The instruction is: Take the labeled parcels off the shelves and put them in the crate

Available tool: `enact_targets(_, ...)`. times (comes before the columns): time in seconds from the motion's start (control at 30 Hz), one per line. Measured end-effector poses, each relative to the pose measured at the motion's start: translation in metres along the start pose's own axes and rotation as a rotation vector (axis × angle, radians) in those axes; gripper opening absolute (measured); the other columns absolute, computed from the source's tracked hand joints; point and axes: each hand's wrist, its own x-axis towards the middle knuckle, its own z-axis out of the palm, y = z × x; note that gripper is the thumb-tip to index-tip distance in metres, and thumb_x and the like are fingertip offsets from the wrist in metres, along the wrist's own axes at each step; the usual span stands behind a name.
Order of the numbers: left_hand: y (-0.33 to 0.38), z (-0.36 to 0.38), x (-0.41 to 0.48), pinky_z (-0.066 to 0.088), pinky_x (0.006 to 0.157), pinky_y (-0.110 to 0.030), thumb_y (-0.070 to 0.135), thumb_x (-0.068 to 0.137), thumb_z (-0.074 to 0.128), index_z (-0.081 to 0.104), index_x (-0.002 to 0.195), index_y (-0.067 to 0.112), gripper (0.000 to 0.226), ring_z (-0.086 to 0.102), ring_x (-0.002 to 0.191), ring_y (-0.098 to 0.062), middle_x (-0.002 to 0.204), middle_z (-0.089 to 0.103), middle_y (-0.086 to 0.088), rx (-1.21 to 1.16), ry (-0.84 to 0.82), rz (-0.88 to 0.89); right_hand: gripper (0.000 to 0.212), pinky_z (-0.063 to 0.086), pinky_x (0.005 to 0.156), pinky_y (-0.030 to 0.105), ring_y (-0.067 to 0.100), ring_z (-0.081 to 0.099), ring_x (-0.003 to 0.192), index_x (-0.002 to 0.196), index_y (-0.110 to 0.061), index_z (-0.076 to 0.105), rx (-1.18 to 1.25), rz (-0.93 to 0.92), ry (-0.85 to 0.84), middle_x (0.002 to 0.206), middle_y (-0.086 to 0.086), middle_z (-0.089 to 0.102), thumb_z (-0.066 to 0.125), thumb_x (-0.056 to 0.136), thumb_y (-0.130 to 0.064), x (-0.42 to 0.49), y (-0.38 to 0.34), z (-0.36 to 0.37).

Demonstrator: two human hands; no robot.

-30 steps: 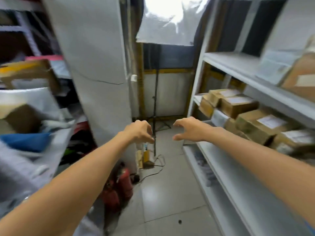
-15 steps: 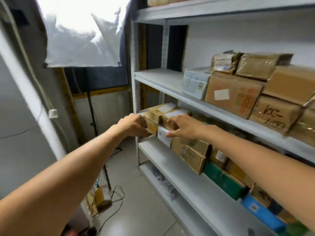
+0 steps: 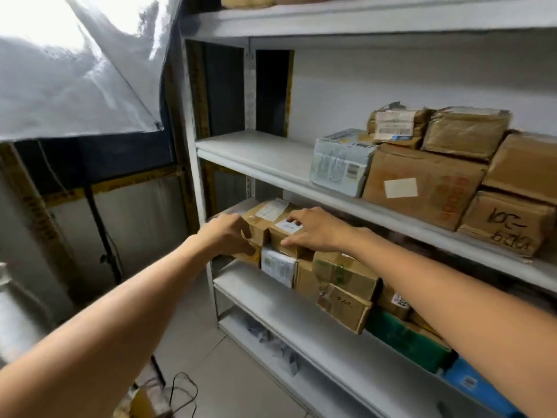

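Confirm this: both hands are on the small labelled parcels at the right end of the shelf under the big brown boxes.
Wrong in one respect. The head view shows the left hand and right hand on the small labelled parcels at the left end, not the right, of the shelf under the big brown boxes.

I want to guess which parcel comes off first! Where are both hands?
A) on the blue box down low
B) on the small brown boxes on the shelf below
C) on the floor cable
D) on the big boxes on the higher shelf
B: the left hand and the right hand both grip the small brown boxes with white labels.
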Motion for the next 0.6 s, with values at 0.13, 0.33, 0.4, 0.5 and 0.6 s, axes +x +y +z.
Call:
enact_targets(0.13, -0.047, 0.031, 0.007, 0.039, 0.063, -0.025, 0.044, 0.068, 0.076, 0.066, 0.098, 0.035, 0.033, 0.051, 0.079, -0.016, 0.089, 0.056, 0.006, 0.007, -0.089, -0.085, 0.056, 0.047, 0.093, 0.04, 0.024, 0.055, 0.11, 0.128, -0.013, 0.055, -0.03, -0.101, -0.124, 0.124, 0.007, 0.06, 0.066, 0.086, -0.047, 0.049, -0.028, 0.044)
enact_targets(0.33, -0.133, 0.065, 0.025, 0.051, 0.083, -0.032, 0.042, 0.069, 0.077, 0.068, 0.11, 0.029, 0.044, 0.062, 0.102, -0.022, 0.111, 0.067, 0.0, -0.063, -0.169, -0.29, 0.065, 0.045, 0.099, 0.038, 0.025, 0.051, 0.122, 0.139, -0.014, 0.046, -0.012, -0.209, -0.3, 0.138, 0.008, 0.052, 0.065, 0.086, -0.048, 0.132, -0.051, 0.113)
enact_targets(0.4, -0.16, 0.081, 0.033, 0.051, 0.086, -0.033, 0.043, 0.07, 0.077, 0.068, 0.111, 0.028, 0.045, 0.062, 0.103, -0.023, 0.112, 0.068, -0.002, -0.09, -0.174, -0.362, 0.067, 0.045, 0.1, 0.039, 0.025, 0.051, 0.122, 0.14, -0.015, 0.045, -0.026, -0.249, -0.35, 0.138, 0.008, 0.051, 0.065, 0.086, -0.049, 0.162, -0.055, 0.139)
enact_targets(0.5, -0.195, 0.112, 0.044, 0.052, 0.088, -0.035, 0.046, 0.072, 0.077, 0.068, 0.113, 0.026, 0.047, 0.063, 0.101, -0.023, 0.111, 0.069, -0.003, -0.152, -0.185, -0.466, 0.068, 0.044, 0.102, 0.041, 0.025, 0.049, 0.125, 0.14, -0.015, 0.044, -0.039, -0.306, -0.432, 0.14, 0.009, 0.05, 0.064, 0.086, -0.051, 0.204, -0.059, 0.182)
enact_targets(0.6, -0.226, 0.152, 0.046, 0.053, 0.087, -0.036, 0.046, 0.075, 0.075, 0.066, 0.116, 0.023, 0.048, 0.063, 0.099, -0.022, 0.111, 0.068, -0.003, -0.224, -0.219, -0.581, 0.068, 0.043, 0.101, 0.039, 0.026, 0.047, 0.126, 0.14, -0.013, 0.044, -0.062, -0.361, -0.534, 0.139, 0.01, 0.05, 0.064, 0.086, -0.051, 0.236, -0.061, 0.233)
